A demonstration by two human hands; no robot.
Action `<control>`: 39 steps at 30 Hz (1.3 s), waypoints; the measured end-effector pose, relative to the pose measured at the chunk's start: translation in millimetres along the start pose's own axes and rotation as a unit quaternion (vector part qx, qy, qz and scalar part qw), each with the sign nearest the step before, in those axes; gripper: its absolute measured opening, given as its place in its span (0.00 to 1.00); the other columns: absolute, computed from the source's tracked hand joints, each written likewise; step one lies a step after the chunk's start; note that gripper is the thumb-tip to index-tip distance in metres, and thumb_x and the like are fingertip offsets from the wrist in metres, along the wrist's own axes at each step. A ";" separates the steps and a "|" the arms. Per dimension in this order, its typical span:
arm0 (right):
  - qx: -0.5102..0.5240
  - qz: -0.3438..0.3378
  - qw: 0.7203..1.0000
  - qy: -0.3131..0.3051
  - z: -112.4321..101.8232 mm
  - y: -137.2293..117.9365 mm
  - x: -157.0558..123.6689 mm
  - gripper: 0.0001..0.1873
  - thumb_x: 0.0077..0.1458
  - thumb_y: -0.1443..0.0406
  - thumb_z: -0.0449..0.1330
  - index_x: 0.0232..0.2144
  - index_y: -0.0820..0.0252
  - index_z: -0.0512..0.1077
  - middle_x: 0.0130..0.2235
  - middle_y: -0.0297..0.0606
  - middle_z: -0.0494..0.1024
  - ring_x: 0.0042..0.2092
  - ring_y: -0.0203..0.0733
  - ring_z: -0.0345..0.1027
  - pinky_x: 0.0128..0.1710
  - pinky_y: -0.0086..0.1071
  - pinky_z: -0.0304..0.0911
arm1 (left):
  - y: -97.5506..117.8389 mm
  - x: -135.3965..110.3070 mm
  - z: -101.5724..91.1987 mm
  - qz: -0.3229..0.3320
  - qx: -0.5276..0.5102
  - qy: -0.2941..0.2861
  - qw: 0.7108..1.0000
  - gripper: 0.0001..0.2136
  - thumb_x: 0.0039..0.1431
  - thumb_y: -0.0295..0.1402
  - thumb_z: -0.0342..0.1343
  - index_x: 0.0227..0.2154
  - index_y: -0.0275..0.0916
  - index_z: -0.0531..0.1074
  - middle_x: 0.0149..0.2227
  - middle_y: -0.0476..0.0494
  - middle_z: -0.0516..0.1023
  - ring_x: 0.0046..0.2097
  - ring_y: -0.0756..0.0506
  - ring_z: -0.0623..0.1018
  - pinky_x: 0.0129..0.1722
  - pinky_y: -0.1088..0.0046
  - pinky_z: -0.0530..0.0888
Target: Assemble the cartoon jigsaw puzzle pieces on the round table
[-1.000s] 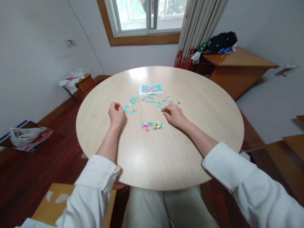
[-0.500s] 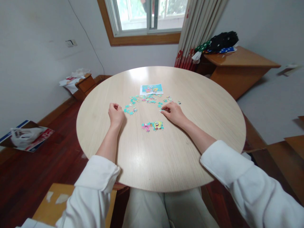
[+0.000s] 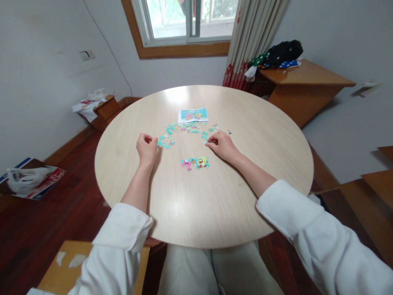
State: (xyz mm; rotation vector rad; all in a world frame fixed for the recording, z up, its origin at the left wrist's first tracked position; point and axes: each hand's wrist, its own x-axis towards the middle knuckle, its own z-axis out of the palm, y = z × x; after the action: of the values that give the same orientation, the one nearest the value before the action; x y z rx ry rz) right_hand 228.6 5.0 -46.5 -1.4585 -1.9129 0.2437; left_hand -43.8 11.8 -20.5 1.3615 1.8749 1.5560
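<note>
Surface: round table (image 3: pixel 199 205), pale wood grain – both forearms lie on it, white sleeves at the near edge.
Left hand (image 3: pixel 147 149): clenched in a loose fist, knuckles up, resting on the surface just beside the left end of the scatter; whether anything sits inside the fist cannot be told.
Right hand (image 3: pixel 222 145): palm down, fingers bent, tips drawn together on a small piece at the near right edge of the scatter; pinched or merely touched – cannot be told.
Loose puzzle pieces (image 3: pixel 184 130): mostly teal, some pink and yellow, spread in a band across the middle of the surface, between and beyond the two hands.
Assembled section (image 3: pixel 195 163): a short joined strip, pink at its left, yellow at its right, lying flat nearer the person than the scatter, between the hands and touching neither.
Reference picture (image 3: pixel 193 115): small printed sheet, flat, just beyond the scatter.
Window (image 3: pixel 187 20): wood-framed, on the far wall.
Curtain (image 3: pixel 254 37): striped, gathered to the right of the window.
Side desk (image 3: pixel 307 82): wooden, right of the curtain, dark and spotted fabric piled on it.
</note>
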 end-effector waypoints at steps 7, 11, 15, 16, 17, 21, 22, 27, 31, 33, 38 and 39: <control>0.000 0.002 1.000 -0.005 2.9 2.5 0.0 0.03 0.49 0.66 0.65 0.26 0.59 0.75 0.30 0.38 0.76 0.34 0.42 0.66 0.40 0.37 0.62 | -1.6 -1.4 -1.4 0.024 0.025 -0.012 0.999 0.12 0.44 0.20 0.56 0.18 0.39 0.59 0.20 0.56 0.61 0.25 0.52 0.62 0.29 0.73 0.60; -0.003 -0.005 1.000 0.010 2.2 4.6 -0.1 0.04 0.47 0.65 0.66 0.26 0.59 0.75 0.30 0.38 0.75 0.35 0.43 0.66 0.40 0.38 0.62 | -4.9 -0.5 -0.8 0.028 0.021 -0.016 0.999 0.11 0.43 0.20 0.56 0.18 0.39 0.59 0.20 0.55 0.61 0.25 0.52 0.62 0.28 0.73 0.59; 0.001 -0.008 1.000 0.011 0.5 5.3 0.1 0.05 0.47 0.64 0.67 0.24 0.58 0.74 0.29 0.38 0.74 0.34 0.42 0.65 0.39 0.38 0.62 | -7.5 0.2 -0.1 0.029 0.017 -0.014 0.999 0.11 0.42 0.21 0.57 0.17 0.39 0.60 0.19 0.56 0.61 0.24 0.52 0.62 0.27 0.72 0.59; 0.002 -0.008 1.000 0.009 0.2 5.1 0.1 0.05 0.47 0.64 0.67 0.24 0.58 0.74 0.29 0.38 0.74 0.34 0.42 0.65 0.39 0.38 0.61 | -7.6 0.3 0.0 0.029 0.017 -0.014 0.999 0.11 0.41 0.21 0.57 0.17 0.39 0.60 0.19 0.56 0.61 0.24 0.52 0.62 0.27 0.73 0.58; 0.002 -0.007 1.000 0.007 0.0 4.7 0.2 0.06 0.48 0.64 0.67 0.24 0.58 0.74 0.28 0.38 0.74 0.34 0.42 0.65 0.39 0.38 0.61 | -7.6 0.3 0.1 0.029 0.017 -0.014 0.999 0.11 0.41 0.20 0.56 0.17 0.40 0.59 0.19 0.56 0.61 0.25 0.51 0.62 0.27 0.73 0.58; 0.002 -0.001 1.000 -0.002 -0.1 2.7 0.7 0.06 0.48 0.65 0.67 0.23 0.59 0.74 0.29 0.37 0.74 0.35 0.43 0.66 0.40 0.39 0.61 | -7.0 0.4 0.6 0.027 0.020 -0.014 0.999 0.12 0.41 0.19 0.56 0.16 0.39 0.59 0.19 0.55 0.61 0.25 0.51 0.63 0.28 0.73 0.59; 0.001 0.001 1.000 -0.003 0.1 2.4 0.8 0.06 0.48 0.66 0.67 0.23 0.59 0.74 0.29 0.37 0.74 0.35 0.43 0.66 0.41 0.39 0.61 | -6.9 0.5 0.7 0.026 0.021 -0.013 0.999 0.12 0.41 0.19 0.56 0.16 0.39 0.59 0.19 0.55 0.61 0.25 0.51 0.63 0.28 0.73 0.59; 0.005 0.004 1.000 0.005 1.1 2.6 0.5 0.05 0.47 0.66 0.67 0.24 0.60 0.73 0.30 0.38 0.75 0.35 0.42 0.66 0.40 0.38 0.61 | -8.1 1.5 1.4 0.026 0.031 -0.013 0.999 0.12 0.41 0.19 0.56 0.15 0.39 0.59 0.18 0.55 0.61 0.24 0.51 0.63 0.28 0.73 0.59; 0.015 0.004 1.000 0.010 1.0 1.2 -0.6 0.06 0.47 0.64 0.67 0.25 0.59 0.73 0.29 0.38 0.76 0.33 0.42 0.66 0.38 0.37 0.61 | -9.6 1.8 1.6 0.029 0.030 -0.014 0.999 0.12 0.42 0.20 0.55 0.15 0.39 0.58 0.18 0.56 0.60 0.24 0.52 0.62 0.27 0.73 0.59; 0.022 0.013 1.000 0.007 0.4 -0.6 -1.5 0.06 0.47 0.64 0.66 0.25 0.59 0.73 0.29 0.37 0.76 0.32 0.41 0.66 0.37 0.37 0.61 | -10.4 1.9 1.7 0.027 0.030 -0.014 0.999 0.13 0.42 0.20 0.55 0.15 0.40 0.57 0.18 0.56 0.60 0.24 0.52 0.62 0.27 0.73 0.59; 0.045 0.023 0.999 -0.004 -2.6 -5.7 -4.1 0.04 0.48 0.66 0.65 0.27 0.59 0.72 0.29 0.36 0.76 0.30 0.39 0.66 0.35 0.35 0.62 | -11.4 2.0 1.8 0.038 0.031 -0.017 0.999 0.14 0.43 0.21 0.56 0.14 0.40 0.56 0.16 0.56 0.59 0.23 0.52 0.61 0.26 0.73 0.57; 0.047 0.022 0.999 -0.008 -3.3 -6.7 -4.6 0.04 0.48 0.67 0.64 0.27 0.59 0.72 0.29 0.36 0.76 0.30 0.39 0.66 0.35 0.35 0.62 | -11.0 1.8 1.7 0.039 0.030 -0.016 0.999 0.14 0.43 0.21 0.56 0.13 0.40 0.56 0.16 0.56 0.58 0.23 0.52 0.60 0.26 0.73 0.57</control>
State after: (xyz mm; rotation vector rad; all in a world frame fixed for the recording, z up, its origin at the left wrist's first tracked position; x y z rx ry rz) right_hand 226.1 -2.4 -42.5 -1.4417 -1.8570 0.3624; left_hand -48.2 15.0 -30.4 1.4942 1.8839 1.5161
